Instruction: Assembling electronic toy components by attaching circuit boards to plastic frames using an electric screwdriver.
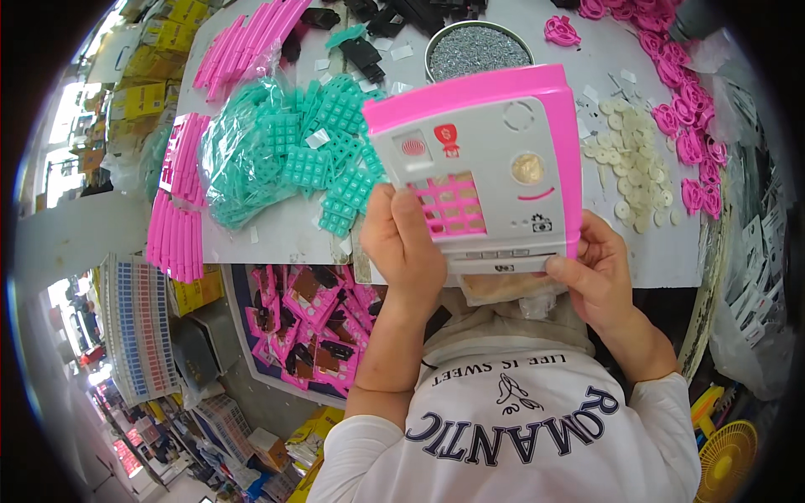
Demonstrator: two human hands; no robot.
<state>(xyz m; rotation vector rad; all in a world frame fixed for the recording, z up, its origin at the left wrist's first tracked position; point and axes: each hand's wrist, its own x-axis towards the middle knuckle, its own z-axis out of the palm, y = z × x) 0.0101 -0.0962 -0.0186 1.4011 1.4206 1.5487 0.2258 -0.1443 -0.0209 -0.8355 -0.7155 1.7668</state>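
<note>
Both my hands hold up a pink and white plastic panel [503, 222], apparently the front of a toy cash box. It has a pink grid of openings, a round window and a slot along its lower edge. My left hand [407, 243] grips its left lower edge, thumb on the front beside the grid. My right hand [599, 272] pinches the lower right corner, thumb in front and fingers partly hidden behind. Left of the panel lies a heap of teal keypads [335, 180], part of it inside a clear plastic bag [243, 159].
Beyond the panel stands a round tin [428, 60] of small screws. White discs [629, 159] and pink looped parts [688, 142] lie to the right. Pink strips [251, 42] are stacked left. Below the table, a bin [243, 331] holds pink parts; a yellow fan [728, 457] stands lower right.
</note>
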